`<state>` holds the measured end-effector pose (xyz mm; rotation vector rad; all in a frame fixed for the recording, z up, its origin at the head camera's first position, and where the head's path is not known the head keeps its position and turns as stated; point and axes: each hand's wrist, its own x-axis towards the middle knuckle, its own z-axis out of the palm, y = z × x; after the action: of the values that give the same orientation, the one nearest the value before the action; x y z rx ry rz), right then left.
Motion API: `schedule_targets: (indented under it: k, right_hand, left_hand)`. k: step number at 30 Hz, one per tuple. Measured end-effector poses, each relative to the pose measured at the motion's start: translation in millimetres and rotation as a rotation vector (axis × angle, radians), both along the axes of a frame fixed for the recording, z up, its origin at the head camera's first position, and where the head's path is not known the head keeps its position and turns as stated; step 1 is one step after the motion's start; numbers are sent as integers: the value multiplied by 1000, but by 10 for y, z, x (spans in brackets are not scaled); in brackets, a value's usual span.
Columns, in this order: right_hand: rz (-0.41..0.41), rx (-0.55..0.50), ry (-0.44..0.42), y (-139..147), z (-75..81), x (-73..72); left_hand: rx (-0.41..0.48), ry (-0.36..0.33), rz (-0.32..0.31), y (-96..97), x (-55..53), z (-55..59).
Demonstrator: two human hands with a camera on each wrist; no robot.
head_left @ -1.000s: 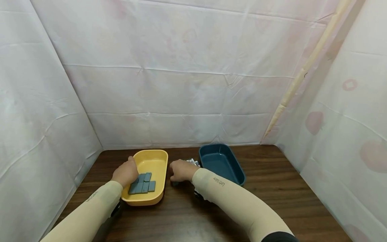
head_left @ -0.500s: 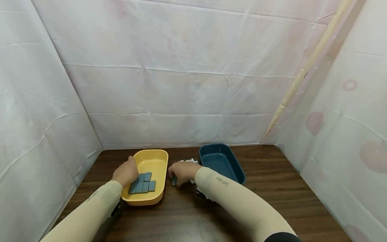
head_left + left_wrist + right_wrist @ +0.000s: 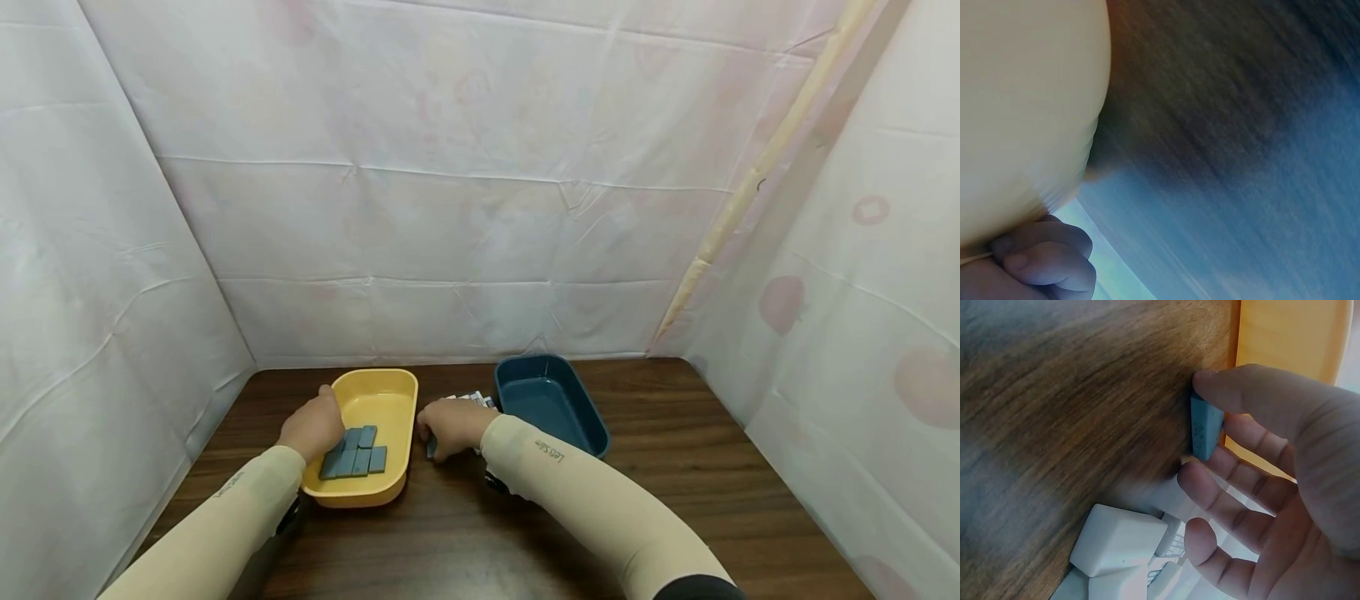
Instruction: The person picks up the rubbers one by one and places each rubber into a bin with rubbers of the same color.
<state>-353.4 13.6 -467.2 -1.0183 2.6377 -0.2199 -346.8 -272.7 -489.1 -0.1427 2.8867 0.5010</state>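
Note:
My left hand (image 3: pixel 311 427) grips the left rim of the yellow tray (image 3: pixel 381 407). In the left wrist view its fingers (image 3: pixel 1054 259) are curled at the tray's edge. Several blue-grey tiles (image 3: pixel 352 462) lie flat together in the near half of that tray. On the table just right of the tray, my right hand (image 3: pixel 454 427) pinches one blue-grey tile (image 3: pixel 1205 428). The right wrist view shows the thumb at one end of this tile, with fingers behind it and the others loosely bent. Beyond the hand lie several white tiles (image 3: pixel 1119 540), some with printed faces, partly hidden in the head view.
A dark teal tray (image 3: pixel 543 400) stands right of the tiles, its near end partly behind my right forearm. The wooden table (image 3: pixel 675 450) extends right and toward me. White patterned sheets (image 3: pixel 450 250) hang behind and at both sides.
My right hand has shifted slightly, and the tile at its fingertips shows more clearly than a second ago. The left hand and both trays have stayed in place.

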Motion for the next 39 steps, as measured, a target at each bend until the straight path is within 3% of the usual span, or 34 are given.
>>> schedule_targets:
  k: [9,24,32,39]
  right_hand:
    - [15,11,7,10,33,-54]
    - [-45,-61,39,89,362,-225]
    - [-53,-163,105,47,519,-194]
    - [-62,-218,149,-160,487,-165]
  left_hand:
    - [-15,13,-10,-1,9,-3]
    - [-12,11,1,-6,17,15]
    - [-17,8,3,2,8,11]
    - [-17,11,1,1,-24,-9]
